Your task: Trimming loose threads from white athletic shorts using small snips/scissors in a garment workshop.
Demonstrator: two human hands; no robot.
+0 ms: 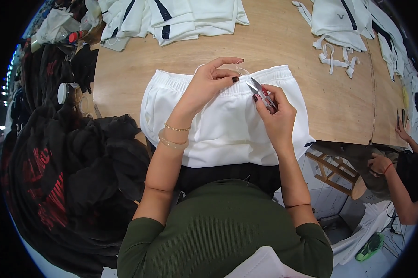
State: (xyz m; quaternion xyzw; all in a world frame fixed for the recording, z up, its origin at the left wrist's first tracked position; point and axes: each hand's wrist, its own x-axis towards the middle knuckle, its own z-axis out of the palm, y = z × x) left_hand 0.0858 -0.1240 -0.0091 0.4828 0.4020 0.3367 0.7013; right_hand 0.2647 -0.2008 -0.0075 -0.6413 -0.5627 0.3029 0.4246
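Our right hand [278,113] was closed around the snips [264,97], wrist angled inward, the blades pointing up and left at the waistband. Our left hand [210,81] arched over the waistband, index finger stretched forward and thumb low; loose thread [240,69] lay at its fingertips, though we couldn't tell whether they pinched it. Beneath both, the white garment [227,134] spread over the near edge of the desk [121,74], waistband away from us.

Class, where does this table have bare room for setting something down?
Bare tabletop lies between the white garment and the stacked white clothes beyond it, and right of the garment below the white ties. Dark clothes crowd the left edge.
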